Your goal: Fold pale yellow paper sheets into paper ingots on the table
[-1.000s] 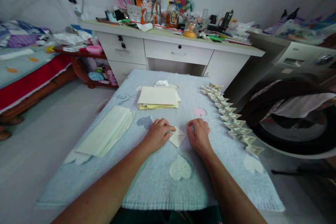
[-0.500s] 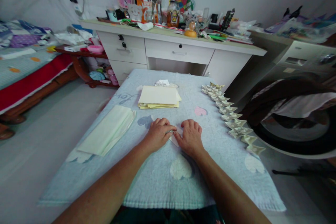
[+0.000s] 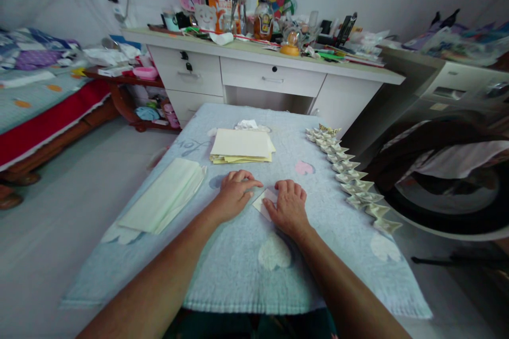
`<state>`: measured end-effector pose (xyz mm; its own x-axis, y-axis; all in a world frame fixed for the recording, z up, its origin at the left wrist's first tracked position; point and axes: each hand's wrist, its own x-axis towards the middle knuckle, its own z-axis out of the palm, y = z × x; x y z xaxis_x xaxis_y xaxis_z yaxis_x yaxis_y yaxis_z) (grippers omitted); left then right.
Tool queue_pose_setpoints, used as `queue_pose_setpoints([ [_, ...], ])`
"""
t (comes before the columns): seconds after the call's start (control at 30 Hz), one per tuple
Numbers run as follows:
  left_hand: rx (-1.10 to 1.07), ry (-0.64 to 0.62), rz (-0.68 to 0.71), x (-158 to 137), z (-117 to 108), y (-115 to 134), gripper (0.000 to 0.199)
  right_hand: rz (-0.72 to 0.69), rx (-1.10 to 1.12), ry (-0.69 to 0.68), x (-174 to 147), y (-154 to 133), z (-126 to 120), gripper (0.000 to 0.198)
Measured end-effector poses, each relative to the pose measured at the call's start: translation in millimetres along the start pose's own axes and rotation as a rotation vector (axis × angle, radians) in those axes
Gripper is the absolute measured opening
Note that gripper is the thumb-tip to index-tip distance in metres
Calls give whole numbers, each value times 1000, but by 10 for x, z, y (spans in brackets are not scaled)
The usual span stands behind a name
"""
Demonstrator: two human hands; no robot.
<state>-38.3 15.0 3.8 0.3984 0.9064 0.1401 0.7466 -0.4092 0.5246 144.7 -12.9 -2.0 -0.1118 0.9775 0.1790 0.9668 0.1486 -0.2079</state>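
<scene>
A small piece of folded paper point(image 3: 260, 202) lies flat on the cloth, one corner pointing toward my left hand. My right hand point(image 3: 290, 206) rests on its right side and holds it down, the thumb on top; the palm hides part of the paper. Just left of the paper, my left hand point(image 3: 236, 196) is open, its thumb and index finger apart with nothing between them. A stack of cream and yellow paper point(image 3: 240, 144) sits beyond the hands. To the left lies a longer pale green folded sheet bundle point(image 3: 161, 198). Along the right edge runs a row of folded paper pieces point(image 3: 353, 176) with pointed ends.
A blue heart-patterned cloth point(image 3: 234, 270) covers the table. Crumpled white paper point(image 3: 247, 124) lies behind the stack. A white desk point(image 3: 274, 77) crowded with jars and packets stands at the back, a washing machine point(image 3: 449, 90) at right, a bed point(image 3: 43, 95) at left.
My left hand has come off the small paper and shifted slightly left, its fingers opening. More of the paper shows now. My right hand has stayed in place on it.
</scene>
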Motion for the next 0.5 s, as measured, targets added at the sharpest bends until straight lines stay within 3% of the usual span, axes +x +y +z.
queue_pose_setpoints([
  [0.17, 33, -23, 119, -15, 144, 40, 30, 10, 19, 7, 3, -9, 5, 40],
  [0.5, 57, -63, 97, -26, 162, 46, 35, 98, 29, 6, -21, 177, -2, 58],
])
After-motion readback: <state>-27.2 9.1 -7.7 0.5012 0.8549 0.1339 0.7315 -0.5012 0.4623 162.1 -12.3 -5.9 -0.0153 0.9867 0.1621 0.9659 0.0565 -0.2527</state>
